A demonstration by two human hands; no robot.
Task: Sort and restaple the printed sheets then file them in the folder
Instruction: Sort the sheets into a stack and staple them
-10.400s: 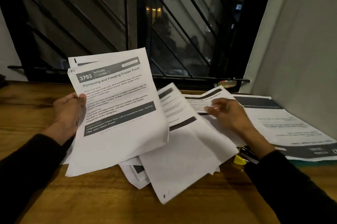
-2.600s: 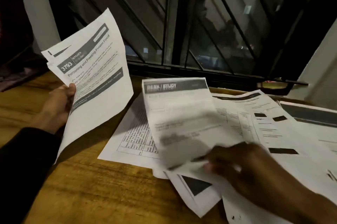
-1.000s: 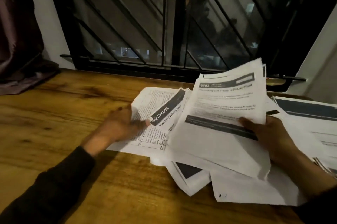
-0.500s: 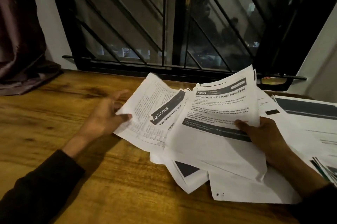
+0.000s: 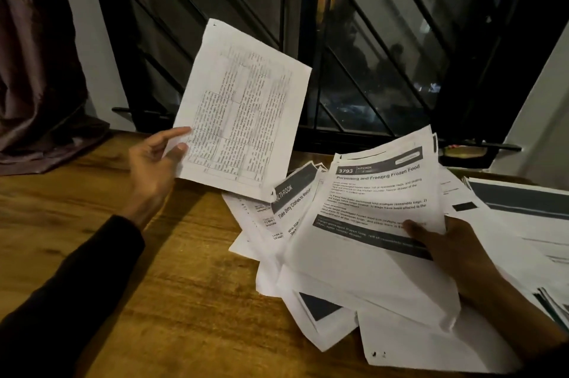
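The left hand [image 5: 154, 162] pinches the table sheet [image 5: 240, 119] at its lower left corner, long axis pointing up and away, while to its right the right hand [image 5: 446, 248] grips the stack [image 5: 375, 208] above the loose pile [image 5: 308, 270], near enough to receive it.

A table-printed sheet [image 5: 243, 119] stands lifted at ten o'clock, tilted, pinched at its lower left corner. A sheaf headed "3793 Portioning and Freezing Frozen Food" [image 5: 375, 217] is held raised at three o'clock. Beneath it, loose printed sheets [image 5: 311, 291] lie fanned and overlapping, a "MULTI-ROOM" page [image 5: 292, 196] at centre.
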